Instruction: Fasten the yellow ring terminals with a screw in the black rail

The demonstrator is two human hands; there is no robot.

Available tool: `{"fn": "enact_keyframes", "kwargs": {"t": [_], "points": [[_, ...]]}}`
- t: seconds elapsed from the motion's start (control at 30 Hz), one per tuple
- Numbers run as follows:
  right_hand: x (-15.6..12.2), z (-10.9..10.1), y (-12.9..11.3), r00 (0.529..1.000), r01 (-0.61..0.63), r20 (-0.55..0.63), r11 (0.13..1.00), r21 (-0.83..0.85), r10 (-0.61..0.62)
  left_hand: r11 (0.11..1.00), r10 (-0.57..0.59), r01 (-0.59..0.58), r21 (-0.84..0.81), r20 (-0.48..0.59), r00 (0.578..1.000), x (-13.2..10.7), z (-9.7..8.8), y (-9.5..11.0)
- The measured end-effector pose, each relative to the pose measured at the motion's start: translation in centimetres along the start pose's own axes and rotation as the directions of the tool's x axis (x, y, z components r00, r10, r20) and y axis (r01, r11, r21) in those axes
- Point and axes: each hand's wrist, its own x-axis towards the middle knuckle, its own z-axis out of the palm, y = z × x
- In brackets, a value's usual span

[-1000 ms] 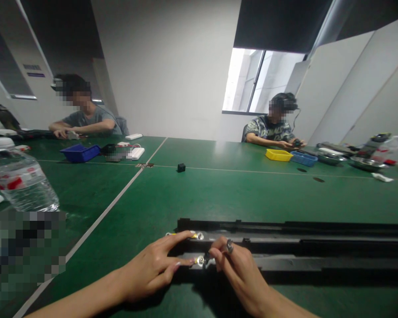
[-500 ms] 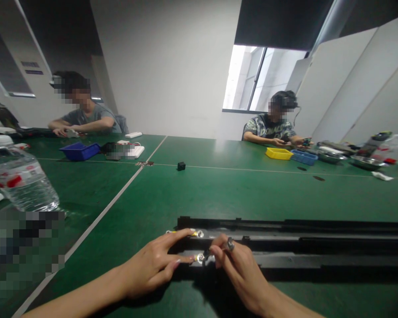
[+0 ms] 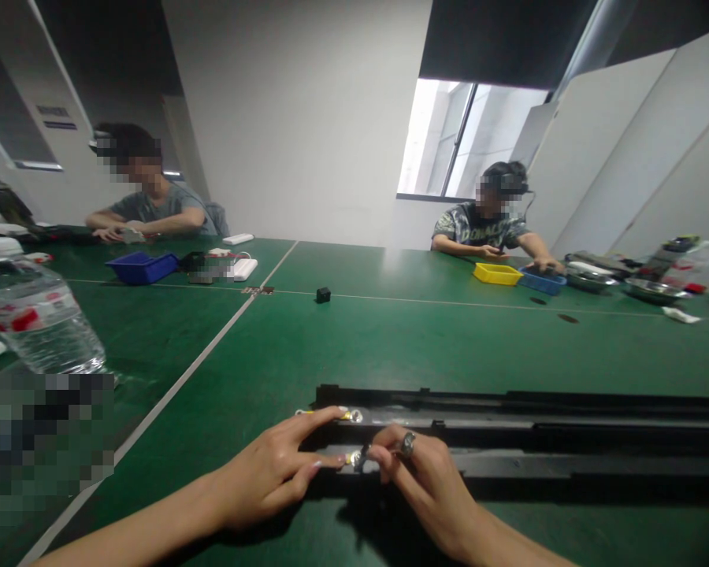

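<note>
Two long black rails (image 3: 496,465) lie side by side before me, running off to the right. Near their left ends sit two small silver ring terminals, an upper one (image 3: 356,416) and a lower one (image 3: 354,458), each with a yellow sleeve. My left hand (image 3: 277,468) has its fingers spread, and two fingertips rest against the yellow sleeves, one per terminal. Thumb and fingers of my right hand (image 3: 417,476), which wears a ring, are pinched just right of the lower terminal. Something small and dark shows at that pinch, too hidden to name.
On the green table (image 3: 260,354) lies a small black cube (image 3: 323,295). A water bottle (image 3: 41,315) stands at left. Farther off are a dark blue bin (image 3: 142,268), a yellow bin (image 3: 496,274), a blue bin (image 3: 542,280) and metal bowls (image 3: 655,290). Two people sit across.
My right hand has turned slightly at the lower terminal; my left hand stays in place. The person at right has reached a hand into the blue bin.
</note>
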Motion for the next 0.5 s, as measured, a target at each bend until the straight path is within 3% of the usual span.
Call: {"fn": "enact_keyframes", "kwargs": {"t": [0.3,0.5], "points": [[0.12,-0.2,-0.23,0.999,-0.019,-0.033,0.999,-0.035,0.018,1.0,-0.01,0.01,-0.019,-0.008,1.0,-0.17,0.29,-0.19],[0.88,-0.91,-0.86,0.99,-0.137,0.029,0.988,-0.069,0.139,0.999,-0.004,0.003,-0.036,-0.028,1.0,-0.29,0.72,-0.51]]}}
